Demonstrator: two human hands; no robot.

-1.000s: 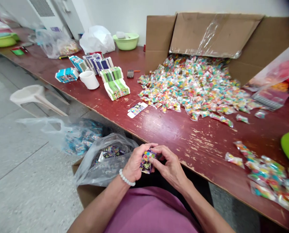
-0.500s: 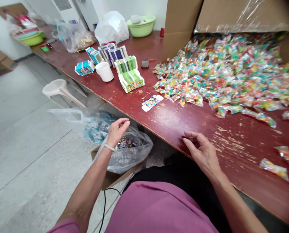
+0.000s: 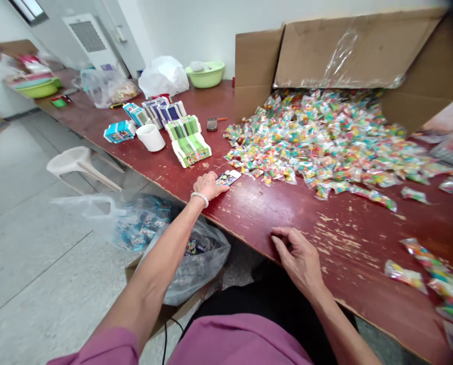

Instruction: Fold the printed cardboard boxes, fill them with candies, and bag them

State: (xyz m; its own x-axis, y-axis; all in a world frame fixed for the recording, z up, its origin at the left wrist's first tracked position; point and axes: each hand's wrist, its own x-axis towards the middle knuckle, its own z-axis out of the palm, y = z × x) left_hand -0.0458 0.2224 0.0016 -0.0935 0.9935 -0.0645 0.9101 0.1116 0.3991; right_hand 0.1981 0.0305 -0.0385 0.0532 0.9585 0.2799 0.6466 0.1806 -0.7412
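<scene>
Working remotely, head view only. My left hand [image 3: 208, 186] is down at the near side of the red table [image 3: 257, 215], curled over one end of a small flat carton [image 3: 228, 178]. Its far end and white flap show past the thumb. Fingers hidden underneath: I cannot tell whether they grip the card or only rest on it. The right hand [image 3: 301, 256] hovers by the table edge, thumb and index tips slightly apart, nothing visible between them. Hands well apart from each other.

Handling notes, my judgement: thin card lying flat is awkward to lift. Better to nudge one edge up, thumb on top and fingers below, than to press down and drag. Light pinch; squeezing could crease the panels or bend the flap. Keep knuckles clear of the green carton stack [image 3: 190, 147] just beyond, and of the nearest wrapped sweets [image 3: 266, 178].
</scene>
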